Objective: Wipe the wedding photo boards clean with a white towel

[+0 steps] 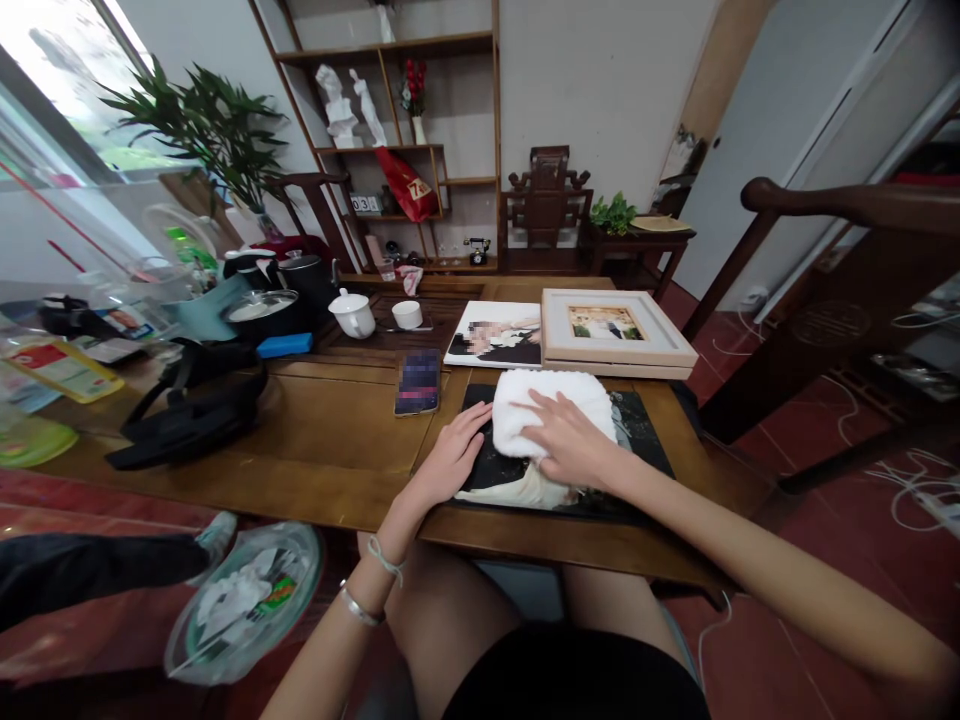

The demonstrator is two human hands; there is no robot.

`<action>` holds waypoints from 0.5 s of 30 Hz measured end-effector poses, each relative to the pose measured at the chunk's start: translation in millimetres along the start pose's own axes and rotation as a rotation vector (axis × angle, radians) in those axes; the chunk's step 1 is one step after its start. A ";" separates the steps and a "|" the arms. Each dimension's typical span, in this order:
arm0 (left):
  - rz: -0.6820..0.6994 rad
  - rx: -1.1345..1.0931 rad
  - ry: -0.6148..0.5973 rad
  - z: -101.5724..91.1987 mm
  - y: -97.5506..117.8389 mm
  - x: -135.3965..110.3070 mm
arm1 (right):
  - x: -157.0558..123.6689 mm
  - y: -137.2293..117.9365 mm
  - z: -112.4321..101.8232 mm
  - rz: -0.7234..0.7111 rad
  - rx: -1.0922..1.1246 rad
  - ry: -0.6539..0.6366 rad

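Note:
A white towel [513, 420], folded into a pad, lies on a dark photo panel [646, 440] near the table's front edge. My right hand [574, 437] rests on top of the towel with its fingers stretched out and spread, pressing on it rather than gripping it. Flat on the left edge of the panel lies my left hand [456, 452], its fingers straight and its tips close to the towel's left side. Towel and right hand hide much of the panel's picture; a pale, dress-like shape shows along its lower part.
Behind the panel are a photo print [491, 345] and a framed photo [652, 325]. A phone [418, 382], black straps [187, 405], a lidded white cup [352, 313] and a small cup [407, 315] stand leftward. A lined bin [300, 590] sits below, near another person's leg [97, 570].

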State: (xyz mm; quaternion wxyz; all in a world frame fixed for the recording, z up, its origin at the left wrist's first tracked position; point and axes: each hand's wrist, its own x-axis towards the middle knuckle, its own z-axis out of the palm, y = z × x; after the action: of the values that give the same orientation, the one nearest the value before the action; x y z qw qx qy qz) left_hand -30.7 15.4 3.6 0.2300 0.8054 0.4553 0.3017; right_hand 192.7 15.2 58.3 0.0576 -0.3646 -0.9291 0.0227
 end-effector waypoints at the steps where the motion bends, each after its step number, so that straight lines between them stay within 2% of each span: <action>1: 0.000 0.002 0.004 0.5 -0.9 -0.1 | -7.8 -11.1 0.7 -0.026 0.003 -0.018; 5: 0.004 -0.010 0.005 0.3 0.0 -0.2 | -40.6 -50.9 4.9 -0.098 0.046 -0.049; 8: 0.010 -0.026 0.005 -1.0 2.8 0.1 | -49.4 -59.0 6.3 -0.115 0.080 -0.048; 11: 0.011 -0.030 0.004 -1.6 3.8 0.4 | -37.3 -40.1 5.1 -0.060 0.071 -0.029; 15: 0.000 -0.032 -0.003 -1.7 3.7 0.0 | -5.6 8.6 3.1 0.019 0.033 0.045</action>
State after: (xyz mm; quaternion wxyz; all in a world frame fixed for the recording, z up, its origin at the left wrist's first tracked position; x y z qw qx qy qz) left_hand -29.8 13.8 7.2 0.2435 0.8021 0.4501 0.3079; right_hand 202.3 17.7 54.0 0.0843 -0.3728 -0.9236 0.0306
